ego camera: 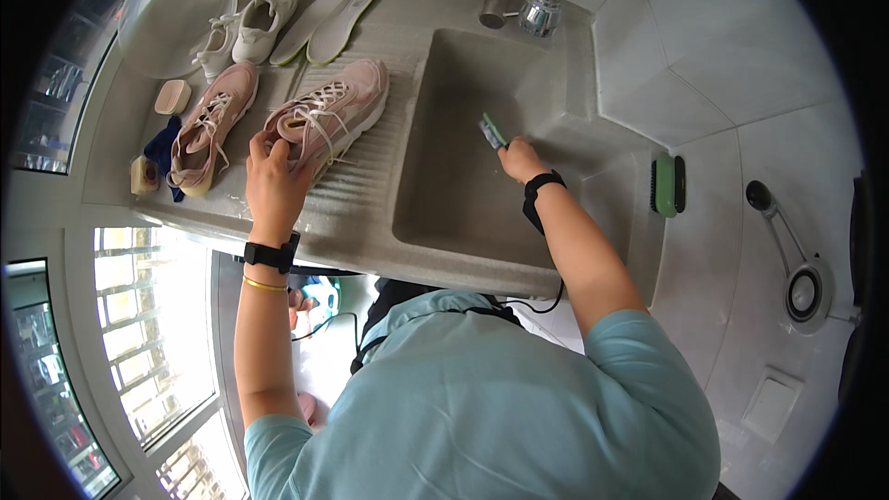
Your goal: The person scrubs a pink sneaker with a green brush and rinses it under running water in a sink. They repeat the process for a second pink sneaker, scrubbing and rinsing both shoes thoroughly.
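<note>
My left hand (276, 163) grips the heel collar of a pink sneaker (358, 87), which rests on the ribbed drainboard with its toe pointing away and to the right. White laces hang loosely over its side. Over the basin of the grey sink (451, 173), my right hand (519, 160) holds a small brush (492, 130) with its pale green head pointing up and left. The brush's handle is mostly hidden in my fist. Another pink sneaker (239, 87), also laced in white, stands left of the one in my hand.
White sneakers (266, 21), two insoles (340, 24) and a translucent basin (177, 21) sit at the back left. Near the left edge are a pink soap dish (173, 96), dark blue cloth (161, 147) and yellowish block (144, 176). A faucet (539, 12) overhangs the sink; a green brush (667, 185) stands at right.
</note>
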A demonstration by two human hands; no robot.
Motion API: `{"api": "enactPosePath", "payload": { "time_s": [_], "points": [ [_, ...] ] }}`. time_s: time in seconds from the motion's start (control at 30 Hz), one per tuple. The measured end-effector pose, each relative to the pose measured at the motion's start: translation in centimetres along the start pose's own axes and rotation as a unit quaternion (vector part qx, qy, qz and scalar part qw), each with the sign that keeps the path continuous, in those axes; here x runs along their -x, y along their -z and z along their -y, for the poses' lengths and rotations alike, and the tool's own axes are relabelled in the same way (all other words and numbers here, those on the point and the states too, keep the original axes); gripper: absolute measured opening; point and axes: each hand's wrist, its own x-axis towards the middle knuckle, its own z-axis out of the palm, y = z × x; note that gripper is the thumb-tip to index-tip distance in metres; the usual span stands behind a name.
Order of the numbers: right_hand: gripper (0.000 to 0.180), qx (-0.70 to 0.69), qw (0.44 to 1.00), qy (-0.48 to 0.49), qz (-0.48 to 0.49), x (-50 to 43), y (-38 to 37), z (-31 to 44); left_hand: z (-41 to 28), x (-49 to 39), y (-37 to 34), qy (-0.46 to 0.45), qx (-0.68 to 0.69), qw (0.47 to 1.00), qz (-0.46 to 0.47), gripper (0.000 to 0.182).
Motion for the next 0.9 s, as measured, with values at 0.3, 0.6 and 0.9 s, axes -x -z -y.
{"api": "enactPosePath", "payload": {
  "time_s": [0.3,0.6,0.9],
  "points": [
    [0.086,0.212,0.964,-0.124,0.098,1.4,-5.2,-2.6,-0.4,-0.1,-0.1,-0.015,-0.02,0.999,-0.026,0.029],
    [0.031,0.083,0.983,-0.16,0.019,0.6,-6.6,-3.8,-0.5,-0.6,0.3,0.016,-0.02,1.0,0.012,0.027],
    [0.061,0.136,0.976,0.093,0.143,1.0,-7.6,-0.7,-1.0,-0.6,0.3,0.017,-0.017,1.0,0.015,0.026]
  ]
}}
